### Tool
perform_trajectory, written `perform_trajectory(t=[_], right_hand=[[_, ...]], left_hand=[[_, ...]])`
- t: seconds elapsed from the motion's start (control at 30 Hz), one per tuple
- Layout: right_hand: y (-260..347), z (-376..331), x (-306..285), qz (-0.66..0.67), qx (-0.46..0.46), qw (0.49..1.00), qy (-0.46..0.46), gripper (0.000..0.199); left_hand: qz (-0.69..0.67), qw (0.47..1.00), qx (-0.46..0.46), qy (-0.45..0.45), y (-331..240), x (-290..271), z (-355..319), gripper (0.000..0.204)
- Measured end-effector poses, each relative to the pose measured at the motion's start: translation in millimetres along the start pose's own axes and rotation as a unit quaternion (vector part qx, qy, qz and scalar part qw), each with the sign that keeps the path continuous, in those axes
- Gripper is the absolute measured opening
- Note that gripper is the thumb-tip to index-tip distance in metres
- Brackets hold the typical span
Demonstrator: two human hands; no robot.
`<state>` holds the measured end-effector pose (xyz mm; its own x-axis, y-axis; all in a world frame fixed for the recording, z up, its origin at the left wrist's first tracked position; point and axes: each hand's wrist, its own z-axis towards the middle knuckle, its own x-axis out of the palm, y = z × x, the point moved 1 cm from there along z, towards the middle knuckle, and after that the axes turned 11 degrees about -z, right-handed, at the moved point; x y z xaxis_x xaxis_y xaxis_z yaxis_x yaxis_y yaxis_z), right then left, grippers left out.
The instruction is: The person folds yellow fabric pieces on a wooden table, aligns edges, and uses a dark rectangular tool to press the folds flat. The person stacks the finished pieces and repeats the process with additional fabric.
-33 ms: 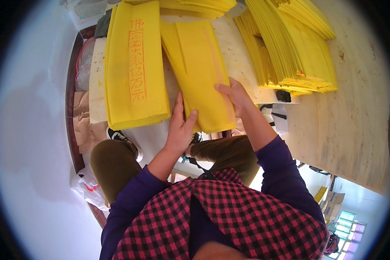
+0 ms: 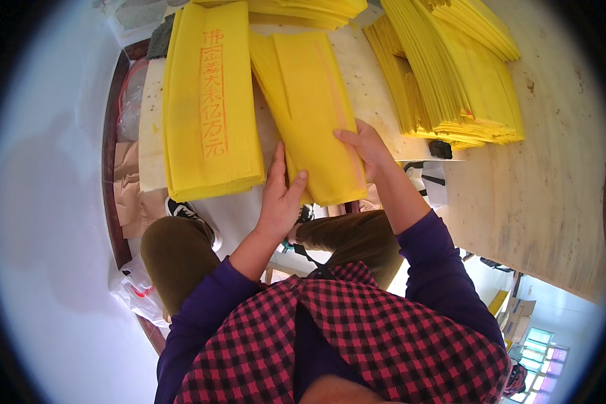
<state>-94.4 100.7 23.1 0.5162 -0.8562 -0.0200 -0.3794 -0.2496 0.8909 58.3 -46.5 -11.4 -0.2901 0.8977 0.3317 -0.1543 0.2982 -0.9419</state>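
A folded sheet of yellow paper with a faint reddish stripe lies over the table's near edge, its lower end toward me. My left hand grips its left edge near the bottom, thumb on top. On the opposite edge my right hand pinches the paper, its thumb lying on the upper face and its other fingers partly hidden beneath. Just left of it rests a thick stack of yellow paper with red printed characters down its face, apart from my left fingers.
Several folded yellow paper bundles are piled on the wooden table at the right. More yellow paper lies at the back. A small black object sits by the near edge. Brown paper and a white plastic bag are at the left.
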Motion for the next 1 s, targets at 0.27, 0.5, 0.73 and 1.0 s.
perform_trajectory(t=[0.27, 0.5, 0.73, 1.0], right_hand=[[-2.2, -10.8, -0.2, -0.277, -0.155, 0.93, -0.187, 0.048], [57.0, -24.4, 47.2, -0.424, -0.222, 0.868, -0.133, 0.049], [86.8, -11.5, 83.2, -0.639, -0.165, 0.745, -0.1, 0.045], [43.6, -14.7, 40.3, -0.53, -0.114, 0.831, -0.124, 0.032]], left_hand=[[0.103, 0.993, 0.047, 0.015, 0.4, 0.1, -5.1, 0.058], [0.127, 0.991, 0.047, 0.015, -0.2, 1.8, -7.2, 0.056], [0.119, 0.992, 0.035, 0.003, -3.2, 2.8, -7.6, 0.055], [0.142, 0.988, 0.053, 0.004, -2.8, -1.2, -8.8, 0.055]])
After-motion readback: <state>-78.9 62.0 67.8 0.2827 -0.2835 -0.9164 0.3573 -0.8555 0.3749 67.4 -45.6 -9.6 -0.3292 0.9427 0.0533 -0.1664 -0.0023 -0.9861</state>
